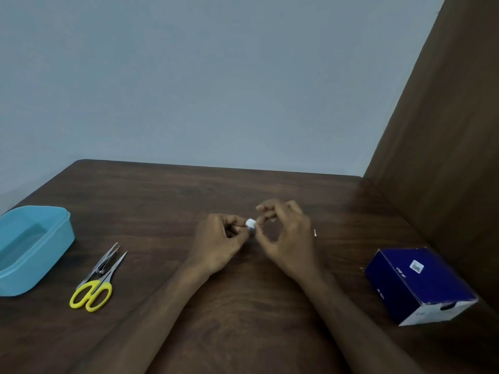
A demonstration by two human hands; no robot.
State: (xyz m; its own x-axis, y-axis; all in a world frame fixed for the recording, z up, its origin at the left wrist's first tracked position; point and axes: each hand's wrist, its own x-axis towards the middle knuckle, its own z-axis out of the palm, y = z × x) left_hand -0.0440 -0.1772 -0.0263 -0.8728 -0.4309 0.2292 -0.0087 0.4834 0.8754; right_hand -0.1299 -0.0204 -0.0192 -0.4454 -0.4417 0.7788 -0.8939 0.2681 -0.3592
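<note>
The main risk, as I judge it, is that the small white piece slips out and drops onto the table. It is tiny and held only by fingertips, so a loose pinch or an uneven pull from the two sides could flick it away or tear it. On dark wood it would be easy to spot but fiddly to pick up again. A second risk is that the fingertips cover it so fully that the person cannot see the edge being worked. The piece, white with a blue edge, is well to the left of the dark blue box and farther back on the table, held up just above the wood. The left hand, on the side farther from the box, has its fingers curled and pinches the piece between thumb and forefinger. The right hand, nearer the box, meets it from the other side and appears to nip its edge with thumb and forefinger tips, the other fingers lifted. So the piece sits between the two hands, at their fingertips. Far to the box's left lie yellow-handled scissors, and beyond them a light blue tub.
</note>
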